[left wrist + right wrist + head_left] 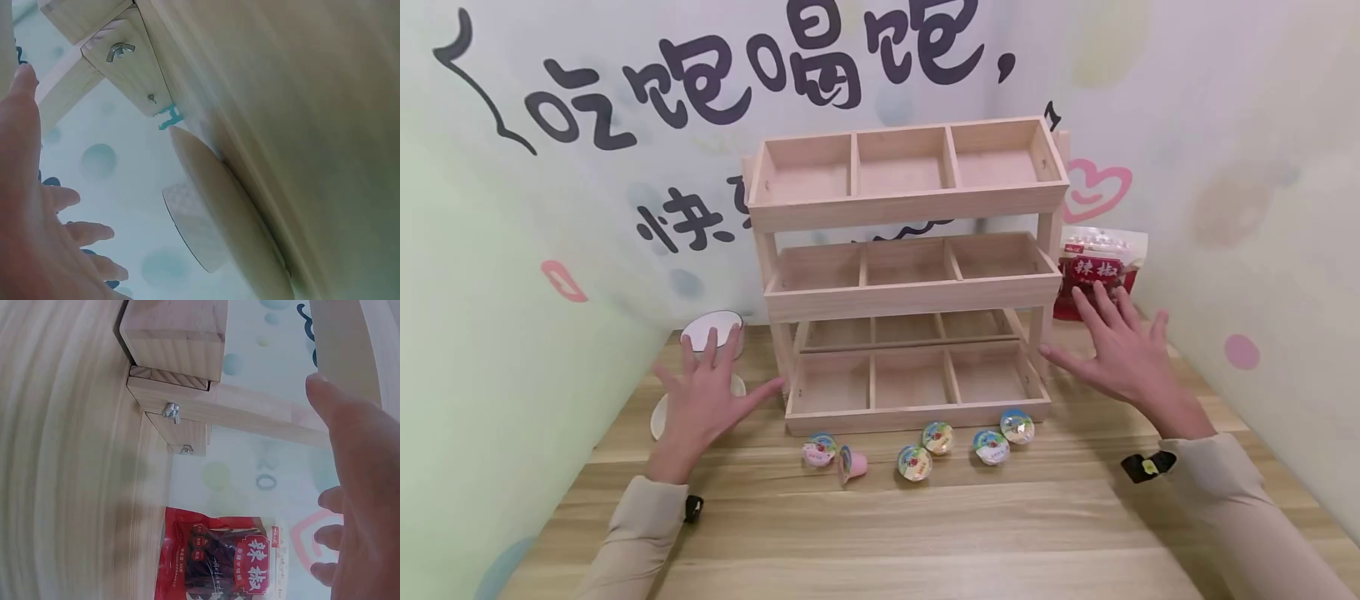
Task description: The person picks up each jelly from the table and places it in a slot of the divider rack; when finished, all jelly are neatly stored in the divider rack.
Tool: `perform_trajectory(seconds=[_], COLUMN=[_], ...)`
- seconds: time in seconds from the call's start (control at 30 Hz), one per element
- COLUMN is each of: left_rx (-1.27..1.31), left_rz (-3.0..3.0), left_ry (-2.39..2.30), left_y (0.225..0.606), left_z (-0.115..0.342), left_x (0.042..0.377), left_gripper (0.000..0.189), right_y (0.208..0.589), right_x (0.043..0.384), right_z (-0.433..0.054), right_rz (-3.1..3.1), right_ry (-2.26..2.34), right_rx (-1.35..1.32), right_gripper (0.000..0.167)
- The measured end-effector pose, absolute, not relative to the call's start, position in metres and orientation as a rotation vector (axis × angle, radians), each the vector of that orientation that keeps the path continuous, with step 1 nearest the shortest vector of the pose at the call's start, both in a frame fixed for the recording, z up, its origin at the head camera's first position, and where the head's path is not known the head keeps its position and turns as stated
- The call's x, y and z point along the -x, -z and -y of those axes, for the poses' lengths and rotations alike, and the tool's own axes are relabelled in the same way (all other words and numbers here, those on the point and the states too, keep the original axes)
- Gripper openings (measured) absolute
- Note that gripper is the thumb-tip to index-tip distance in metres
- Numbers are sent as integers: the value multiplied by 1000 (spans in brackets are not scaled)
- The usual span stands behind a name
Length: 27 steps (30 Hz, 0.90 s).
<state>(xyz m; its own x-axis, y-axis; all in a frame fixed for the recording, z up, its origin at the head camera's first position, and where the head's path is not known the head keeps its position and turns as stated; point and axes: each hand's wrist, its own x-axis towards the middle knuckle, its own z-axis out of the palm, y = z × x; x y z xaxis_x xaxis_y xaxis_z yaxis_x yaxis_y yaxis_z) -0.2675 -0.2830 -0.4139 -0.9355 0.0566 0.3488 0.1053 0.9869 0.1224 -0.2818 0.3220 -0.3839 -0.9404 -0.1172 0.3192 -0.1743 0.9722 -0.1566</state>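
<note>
The left hand (707, 408) is hovering over the table's left side with its fingers straight and spread wide, gripping nothing; its thumb is pointing toward the left leg of the wooden rack (902, 421), though whether they are touching is hard to tell. A white bowl (712, 321) and a pale plate (659, 417) are sitting beneath and beyond that hand. The right hand (1123, 358) is mirroring it on the other side, open with fingers splayed and holding nothing, its thumb lying near the rack's right leg, contact again unclear. A red packet (1097, 267) is standing behind its fingertips, apart from them. The rack is standing between the hands, and six small jelly cups (914, 463) are resting along its front edge, one pink cup (859, 464) lying on its side.
</note>
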Motion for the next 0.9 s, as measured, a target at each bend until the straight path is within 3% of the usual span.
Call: perform_trajectory(seconds=[0.13,0.27,0.33,0.63,0.9], left_rx=[180,303,350,588,736], left_rz=[2652,2441,2377,2446,2504], left_ry=[200,270,305,439,581], left_y=[409,404,401,395,389], left_z=[285,276,267,203,143], left_x=[257,248,244,235,230], left_gripper=[102,44,28,26,20], right_y=[379,385,392,431,433], right_x=[280,287,293,313,312], right_z=[-321,-318,-317,-317,-318], right_rz=[2827,2854,2852,2840,2880], right_ry=[-309,-486,-629,-1103,-1174], right_rx=[-258,-355,-429,-541,-454], right_gripper=[104,90,81,62,66])
